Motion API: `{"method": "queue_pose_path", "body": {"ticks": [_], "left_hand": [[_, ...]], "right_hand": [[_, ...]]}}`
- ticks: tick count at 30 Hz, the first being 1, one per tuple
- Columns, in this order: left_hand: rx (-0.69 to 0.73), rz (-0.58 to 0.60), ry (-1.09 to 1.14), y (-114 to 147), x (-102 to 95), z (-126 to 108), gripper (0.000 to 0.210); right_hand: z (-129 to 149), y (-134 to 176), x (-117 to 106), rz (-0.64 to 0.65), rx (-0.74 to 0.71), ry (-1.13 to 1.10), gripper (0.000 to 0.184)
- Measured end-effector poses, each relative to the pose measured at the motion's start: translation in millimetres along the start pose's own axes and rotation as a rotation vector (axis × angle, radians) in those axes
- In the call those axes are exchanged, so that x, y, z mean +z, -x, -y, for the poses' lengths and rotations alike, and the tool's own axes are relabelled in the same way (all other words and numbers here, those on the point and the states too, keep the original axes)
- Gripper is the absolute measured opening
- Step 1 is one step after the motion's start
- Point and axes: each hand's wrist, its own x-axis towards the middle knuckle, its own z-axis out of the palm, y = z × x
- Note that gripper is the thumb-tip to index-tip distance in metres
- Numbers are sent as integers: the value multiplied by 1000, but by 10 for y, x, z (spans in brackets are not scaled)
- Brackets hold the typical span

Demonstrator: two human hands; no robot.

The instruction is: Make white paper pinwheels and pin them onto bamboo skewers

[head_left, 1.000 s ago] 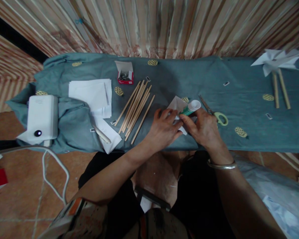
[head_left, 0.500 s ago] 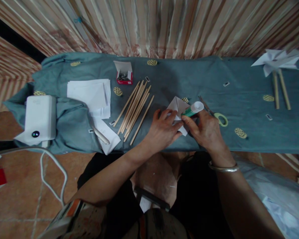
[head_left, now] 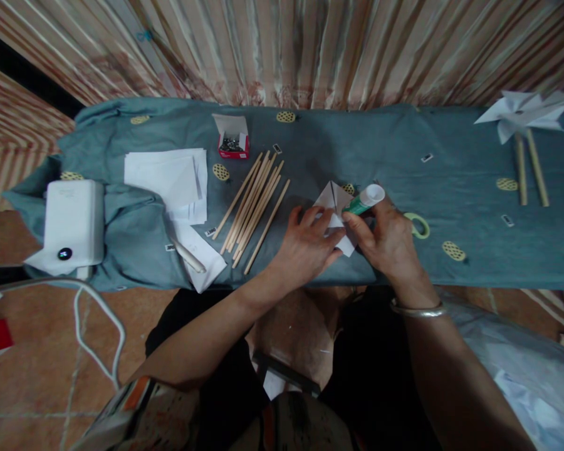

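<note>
A small folded sheet of white paper (head_left: 328, 196) lies on the cloth in front of me, creased, with part of it covered by my hands. My left hand (head_left: 304, 244) rests spread on its left side, pressing it down. In my right hand (head_left: 389, 241) is a green and white glue stick (head_left: 361, 199), tilted, with its lower end close to the paper. Whether that end touches the paper is hidden by my fingers. Just right of this hand lies a pair of scissors with a light green handle (head_left: 419, 225), its blades mostly covered.
Left of my hands lie several wooden sticks (head_left: 254, 210), below a red box (head_left: 234, 143) of small metal pieces. Further left are white paper sheets (head_left: 162, 175), a pen (head_left: 188, 255) and a white power bank (head_left: 74, 222) with a cable. A paper pinwheel (head_left: 521, 116) lies far right.
The glue stick and my right hand have shifted slightly left, and the scissors' blades are now more covered. My left hand stays on the paper.
</note>
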Motion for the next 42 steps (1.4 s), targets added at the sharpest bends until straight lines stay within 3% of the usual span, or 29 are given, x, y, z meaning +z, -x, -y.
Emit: {"method": "queue_pose_path", "body": {"ticks": [15, 27, 42], "left_hand": [[0, -8, -2, 6, 16, -3, 34], [4, 2, -13, 4, 16, 7, 34], [1, 7, 1, 2, 43, 8, 36]], "right_hand": [[48, -36, 46, -12, 12, -18, 47], [95, -35, 8, 62, 0, -44, 40], [66, 47, -36, 49, -99, 29, 39]]}}
